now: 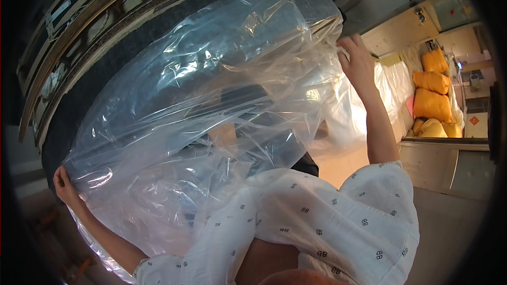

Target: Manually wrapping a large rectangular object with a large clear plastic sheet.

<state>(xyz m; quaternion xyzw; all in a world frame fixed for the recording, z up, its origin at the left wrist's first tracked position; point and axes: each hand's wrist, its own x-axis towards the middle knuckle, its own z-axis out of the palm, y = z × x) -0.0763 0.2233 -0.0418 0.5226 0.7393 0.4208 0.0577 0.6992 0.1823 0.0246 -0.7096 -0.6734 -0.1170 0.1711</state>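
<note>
A large clear plastic bag (211, 100) is stretched wide across the middle of the view, crinkled and glossy. My left hand (64, 184) grips its edge at the lower left. My right hand (356, 63) is raised at the upper right and pinches the opposite edge of the bag. Behind the plastic lies a long dark grey padded panel (105, 68). Through the bag I see a dark object and a tan patch, too blurred to name. My white patterned sleeves (338, 216) fill the lower right.
Wooden-edged frames (68, 26) are stacked beyond the grey panel at the upper left. Several orange sacks (430, 103) pile at the right, next to white wrapped bundles (393, 82). A grey counter (449, 163) stands at the right.
</note>
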